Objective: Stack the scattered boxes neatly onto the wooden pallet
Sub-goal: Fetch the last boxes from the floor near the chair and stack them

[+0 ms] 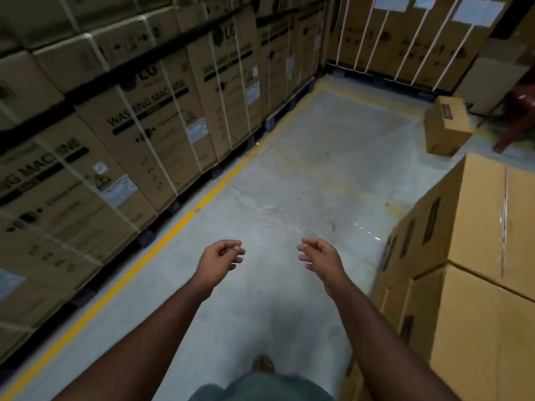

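Note:
Both of my hands hang in front of me over the bare concrete floor, holding nothing. My left hand [220,261] has loosely curled fingers; my right hand [320,256] has relaxed, slightly spread fingers. A stack of plain brown cardboard boxes [474,233] rises at my right, close to my right forearm. One small brown box [447,125] sits alone on the floor at the far right. No wooden pallet shows under the stack from here.
Tall strapped washing machine cartons [139,117] on dark pallets line the whole left side, behind a yellow floor line [179,224]. More strapped cartons [405,39] close off the far end. A red stool [515,117] stands at the far right.

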`<act>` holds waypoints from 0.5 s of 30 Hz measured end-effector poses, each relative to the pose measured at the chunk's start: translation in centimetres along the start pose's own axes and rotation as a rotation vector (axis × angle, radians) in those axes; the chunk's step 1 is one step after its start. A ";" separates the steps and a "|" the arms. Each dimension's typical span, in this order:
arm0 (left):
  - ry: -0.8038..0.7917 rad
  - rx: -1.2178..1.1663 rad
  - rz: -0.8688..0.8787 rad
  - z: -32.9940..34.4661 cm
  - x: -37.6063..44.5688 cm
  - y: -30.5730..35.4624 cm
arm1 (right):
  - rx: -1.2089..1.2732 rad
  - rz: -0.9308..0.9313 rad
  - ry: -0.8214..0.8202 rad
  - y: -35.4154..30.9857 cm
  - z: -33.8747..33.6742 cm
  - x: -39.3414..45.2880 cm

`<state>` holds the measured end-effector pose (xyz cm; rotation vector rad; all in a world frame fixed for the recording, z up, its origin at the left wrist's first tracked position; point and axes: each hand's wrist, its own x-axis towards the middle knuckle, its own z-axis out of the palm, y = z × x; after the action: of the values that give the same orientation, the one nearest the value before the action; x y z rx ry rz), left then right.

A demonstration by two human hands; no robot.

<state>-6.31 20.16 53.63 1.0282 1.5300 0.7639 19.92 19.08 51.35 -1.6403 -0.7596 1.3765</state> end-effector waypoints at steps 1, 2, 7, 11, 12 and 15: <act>0.002 -0.003 -0.015 -0.3 2.3 1.0 | 0.029 -0.014 0.030 -1.2 0.3 1.7; 0.001 -0.001 -0.027 -0.4 4.7 2.0 | 0.060 -0.030 0.068 -2.4 0.5 3.4; -0.038 -0.039 -0.059 0.9 18.3 7.1 | 0.130 0.149 -0.036 -7.9 1.8 14.2; -0.094 -0.049 -0.067 3.9 30.7 10.9 | 0.039 0.125 0.020 -11.3 1.9 25.1; -0.110 -0.040 -0.076 4.7 33.6 12.0 | 0.066 0.137 0.071 -12.3 1.8 27.6; -0.181 -0.026 -0.103 7.9 41.7 16.8 | 0.133 0.168 0.204 -16.1 0.2 34.3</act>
<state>3.37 64.57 49.37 0.9646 1.4021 0.6009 28.10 56.04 49.66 -1.7370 -0.4114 1.3193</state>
